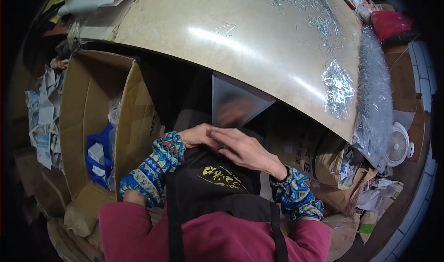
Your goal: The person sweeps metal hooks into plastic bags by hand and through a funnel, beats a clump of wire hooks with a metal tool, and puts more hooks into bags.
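My left hand (196,136) and my right hand (247,151) meet in front of the black apron (222,176), below the table edge. The fingers of the right one are extended and lie partly over the left one. Folded fingers hide whatever is between the hands, if anything. Just beyond them, a translucent triangular sheet (236,95) stands up under the table edge, with a blurred skin-toned patch showing in it. Bent metal wires (224,29) lie on the table (171,26).
An open cardboard box (76,123) holding a blue bag (98,158) is at left. A clear bag of wire pieces (372,100) hangs at the table's right edge. Further right are a white fan (397,144), a pink bag (391,25) and stuffed paper sacks (335,169).
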The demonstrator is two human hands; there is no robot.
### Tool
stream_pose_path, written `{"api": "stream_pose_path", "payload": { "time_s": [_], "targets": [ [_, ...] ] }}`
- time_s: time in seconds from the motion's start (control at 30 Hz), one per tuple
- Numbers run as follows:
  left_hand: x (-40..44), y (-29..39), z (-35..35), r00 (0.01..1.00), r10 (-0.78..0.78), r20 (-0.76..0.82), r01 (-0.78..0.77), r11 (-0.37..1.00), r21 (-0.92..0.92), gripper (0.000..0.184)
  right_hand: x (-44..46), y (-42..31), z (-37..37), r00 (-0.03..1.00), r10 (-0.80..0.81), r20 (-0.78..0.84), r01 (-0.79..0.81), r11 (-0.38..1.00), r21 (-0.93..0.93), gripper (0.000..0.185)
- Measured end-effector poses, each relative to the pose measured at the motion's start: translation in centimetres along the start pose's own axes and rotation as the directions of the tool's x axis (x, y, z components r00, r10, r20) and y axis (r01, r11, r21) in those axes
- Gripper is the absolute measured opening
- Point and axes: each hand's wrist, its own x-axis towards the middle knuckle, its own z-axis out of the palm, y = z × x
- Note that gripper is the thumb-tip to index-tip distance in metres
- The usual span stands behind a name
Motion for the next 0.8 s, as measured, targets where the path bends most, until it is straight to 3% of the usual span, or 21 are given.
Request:
{"api": "stream_pose_path", "payload": {
  "time_s": [0.03,0.07,0.13,0.17,0.23,0.3,0.33,0.37,0.4,0.43,0.5,0.57,0.63,0.67,0.7,0.73,0.77,0.8],
  "targets": [
    [-0.7,0.4,0.7,0.999,-0.052,0.015,0.052,0.999,0.013,0.053,-0.2,-0.5,-0.9,0.998,0.052,-0.04,-0.053,0.998,-0.029,0.05],
    [-1.7,0.7,1.6,0.999,-0.023,-0.032,0.02,0.995,-0.095,0.054,-0.6,-1.1,-2.2,0.991,0.104,-0.082,-0.108,0.993,-0.053,0.053],
    [-2.5,1.1,2.6,0.995,-0.053,-0.079,0.049,0.997,-0.058,0.052,-0.6,-2.4,-2.9,0.971,0.151,-0.184,-0.183,0.968,-0.171,0.063],
    [-2.7,1.6,3.2,0.993,-0.069,-0.097,0.066,0.997,-0.035,0.052,-0.5,-2.7,-2.2,0.965,0.18,-0.19,-0.218,0.954,-0.207,0.06],
    [-2.5,3.4,4.7,0.996,0.012,-0.087,0.004,0.984,0.18,0.039,0.4,-3.3,-0.9,0.945,0.24,-0.223,-0.3,0.908,-0.294,0.054],
    [-2.0,5.9,6.0,0.999,0.045,-0.016,-0.037,0.949,0.312,0.033,0.6,-1.0,0.8,0.931,0.084,-0.355,-0.185,0.948,-0.26,0.023],
    [-2.2,6.8,6.8,0.994,0.108,-0.032,-0.095,0.958,0.269,0.028,1.0,-1.4,-0.6,0.895,0.057,-0.443,-0.175,0.957,-0.231,0.019],
    [-2.2,7.1,7.0,0.986,0.148,-0.073,-0.128,0.966,0.225,0.033,1.2,-1.8,-2.7,0.848,0.028,-0.53,-0.16,0.965,-0.205,0.015],
    [-2.7,8.1,7.7,0.976,0.189,-0.105,-0.173,0.975,0.143,0.039,1.2,-2.1,-5.2,0.691,-0.122,-0.712,-0.046,0.976,-0.211,0.011],
    [-2.8,8.7,7.8,0.964,0.24,-0.112,-0.227,0.967,0.115,0.046,-0.1,-2.7,-7.9,0.62,-0.063,-0.782,-0.114,0.979,-0.169,0.008],
    [-2.6,9.0,7.7,0.922,0.361,-0.14,-0.339,0.928,0.156,0.041,-0.3,-0.2,-10.7,0.4,-0.043,-0.915,-0.341,0.92,-0.192,0.008],
    [-2.9,9.5,8.4,0.858,0.501,-0.116,-0.449,0.839,0.306,0.034,-2.5,5.1,-12.2,0.62,-0.121,-0.775,-0.5,0.701,-0.509,0.008],
    [-2.7,10.7,9.1,0.784,0.618,-0.063,-0.544,0.732,0.41,0.029,-4.5,6.4,-15.3,0.467,-0.217,-0.857,-0.613,0.619,-0.491,0.006],
    [-3.2,11.6,9.4,0.763,0.645,-0.046,-0.559,0.694,0.453,0.027,-5.2,6.8,-17.5,0.483,-0.242,-0.842,-0.683,0.497,-0.535,0.006],
    [-3.3,12.3,9.7,0.745,0.664,-0.066,-0.552,0.669,0.498,0.025,-6.5,9.2,-19.0,0.457,0.028,-0.889,-0.826,0.383,-0.413,0.011],
    [-3.5,13.2,9.6,0.697,0.715,-0.053,-0.523,0.557,0.645,0.023,-7.6,11.3,-20.0,0.482,0.094,-0.871,-0.858,0.253,-0.447,0.017],
    [-4.0,14.5,9.7,0.589,0.808,-0.011,-0.534,0.399,0.745,0.019,-6.6,11.1,-19.9,0.371,-0.066,-0.926,-0.892,0.252,-0.375,0.021],
    [-4.9,15.7,8.5,0.396,0.918,0.02,-0.393,0.15,0.907,0.012,-6.1,8.6,-20.7,0.496,-0.374,-0.783,-0.686,0.384,-0.618,0.025]
  ]
}}
